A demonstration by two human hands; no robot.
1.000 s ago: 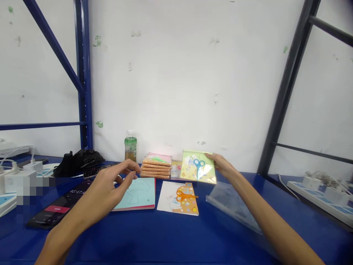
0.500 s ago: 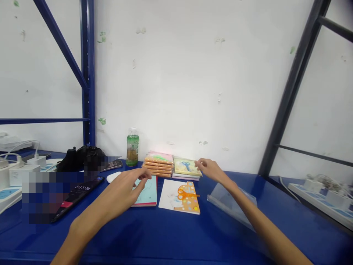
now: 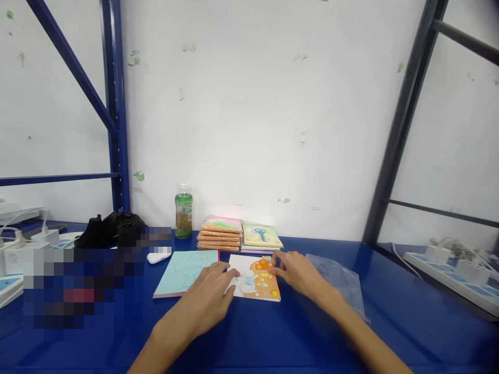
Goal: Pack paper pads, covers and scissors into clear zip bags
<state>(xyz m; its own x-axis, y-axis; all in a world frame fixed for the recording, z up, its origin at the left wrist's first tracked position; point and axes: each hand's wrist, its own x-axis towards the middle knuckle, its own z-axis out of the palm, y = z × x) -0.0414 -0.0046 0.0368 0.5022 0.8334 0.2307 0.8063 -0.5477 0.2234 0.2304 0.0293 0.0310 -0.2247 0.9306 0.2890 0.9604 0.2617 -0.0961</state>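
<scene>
A booklet (image 3: 253,289) with a white and orange dotted cover lies flat on the blue table. My left hand (image 3: 212,291) is over its left edge, fingers apart, with nothing visible in it. My right hand (image 3: 298,272) is at the booklet's upper right, its thumb and finger bent at the orange scissors (image 3: 263,263), which are partly hidden; whether it grips them is unclear. Left of the booklet lies a light blue sheet (image 3: 187,270) with a line drawing, on a pink-red booklet.
Behind stand a stack of wrapped orange packs (image 3: 220,234), a yellow booklet (image 3: 261,235) with blue scissors and a green-labelled bottle (image 3: 183,213). A clear plastic sleeve (image 3: 343,280) lies right, a white case (image 3: 159,256) left. Power strips (image 3: 448,270) sit at both sides.
My left hand has moved right, from the light blue sheet to the orange booklet. My right hand has come down from the yellow booklet to the orange scissors. The view has shifted slightly.
</scene>
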